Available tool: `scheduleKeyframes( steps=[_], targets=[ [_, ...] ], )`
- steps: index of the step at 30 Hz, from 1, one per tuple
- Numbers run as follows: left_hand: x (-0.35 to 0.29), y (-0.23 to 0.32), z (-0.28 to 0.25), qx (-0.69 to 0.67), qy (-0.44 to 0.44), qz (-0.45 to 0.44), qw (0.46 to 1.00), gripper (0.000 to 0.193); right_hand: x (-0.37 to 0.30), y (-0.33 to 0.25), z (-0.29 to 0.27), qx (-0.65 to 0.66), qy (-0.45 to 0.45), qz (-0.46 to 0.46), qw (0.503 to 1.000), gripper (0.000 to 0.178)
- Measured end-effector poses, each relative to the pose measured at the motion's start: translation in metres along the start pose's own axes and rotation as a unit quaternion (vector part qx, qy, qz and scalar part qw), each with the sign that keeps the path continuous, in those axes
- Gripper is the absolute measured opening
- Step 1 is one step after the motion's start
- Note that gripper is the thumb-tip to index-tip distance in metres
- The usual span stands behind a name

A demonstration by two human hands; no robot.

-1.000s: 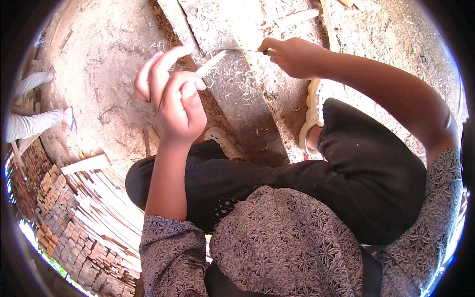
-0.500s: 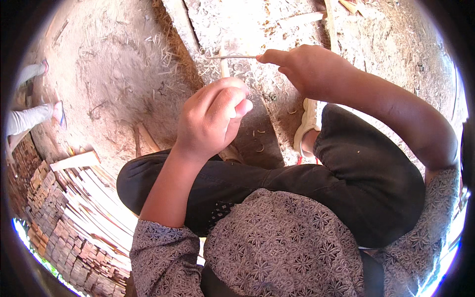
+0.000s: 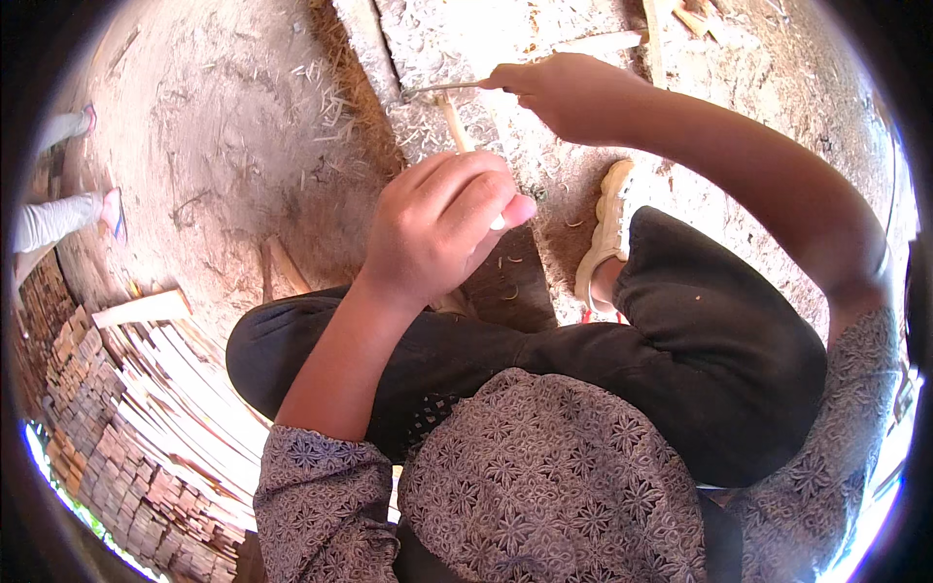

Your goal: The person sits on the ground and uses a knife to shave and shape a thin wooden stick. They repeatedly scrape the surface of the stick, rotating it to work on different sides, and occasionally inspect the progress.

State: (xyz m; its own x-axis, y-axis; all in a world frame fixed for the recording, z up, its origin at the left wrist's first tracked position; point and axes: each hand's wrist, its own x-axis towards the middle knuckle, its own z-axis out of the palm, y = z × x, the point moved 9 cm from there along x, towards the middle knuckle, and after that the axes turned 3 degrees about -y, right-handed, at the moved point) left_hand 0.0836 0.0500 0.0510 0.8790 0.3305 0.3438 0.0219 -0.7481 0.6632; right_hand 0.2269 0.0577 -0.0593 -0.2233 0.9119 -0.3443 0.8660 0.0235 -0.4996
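Observation:
My left hand [image 3: 442, 219] is closed around a thin pale wooden stick [image 3: 455, 124], whose far end points away from me over the plank. A bit of its near end shows between thumb and fingers. My right hand [image 3: 573, 97], further off and to the right, grips a knife by its handle, which the fingers hide. Its narrow blade [image 3: 447, 88] reaches left and crosses the stick close to the far tip. Whether the edge touches the wood I cannot tell. Under both lies a light wooden plank [image 3: 418, 131] strewn with shavings.
Wood shavings [image 3: 335, 102] litter the ground left of the plank. Pale strips [image 3: 185, 379] and stacked short wood pieces [image 3: 126, 457] lie at lower left. Another person's foot in a sandal [image 3: 116, 214] stands at the left edge. My shoe [image 3: 607, 223] rests right of the plank.
My right hand and the knife have moved a little away from me and left. My left hand has shifted slightly right, and the stick now leans more.

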Motion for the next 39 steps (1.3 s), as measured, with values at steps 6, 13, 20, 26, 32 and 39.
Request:
scheduleKeyframes(
  steps=[6,13,20,26,32,39],
  targets=[
    [-0.01,-0.006,-0.011,-0.012,0.007,-0.011,1.0,0.018,-0.043,-0.031,-0.036,0.084,-0.041,0.005,0.996,0.036],
    [-0.003,-0.007,-0.006,-0.002,0.035,0.014,0.999,0.024,0.004,0.003,0.012,-0.037,-0.05,0.051,0.997,0.034],
    [-0.011,-0.012,-0.007,0.004,0.02,0.006,1.0,0.028,0.016,0.002,-0.006,0.096,-0.046,0.041,0.993,0.029],
    [-0.014,-0.014,-0.009,-0.034,0.011,0.01,0.999,0.031,-0.019,-0.011,-0.038,0.152,-0.092,0.062,0.982,0.024],
    [-0.014,-0.012,-0.004,-0.049,-0.004,0.004,0.999,0.038,-0.012,-0.004,-0.019,0.078,-0.067,0.059,0.993,0.021],
    [-0.004,-0.006,0.007,-0.033,-0.033,0.013,0.999,0.034,0.026,0.004,0.017,0.022,-0.05,0.056,0.997,0.024]
  ],
)
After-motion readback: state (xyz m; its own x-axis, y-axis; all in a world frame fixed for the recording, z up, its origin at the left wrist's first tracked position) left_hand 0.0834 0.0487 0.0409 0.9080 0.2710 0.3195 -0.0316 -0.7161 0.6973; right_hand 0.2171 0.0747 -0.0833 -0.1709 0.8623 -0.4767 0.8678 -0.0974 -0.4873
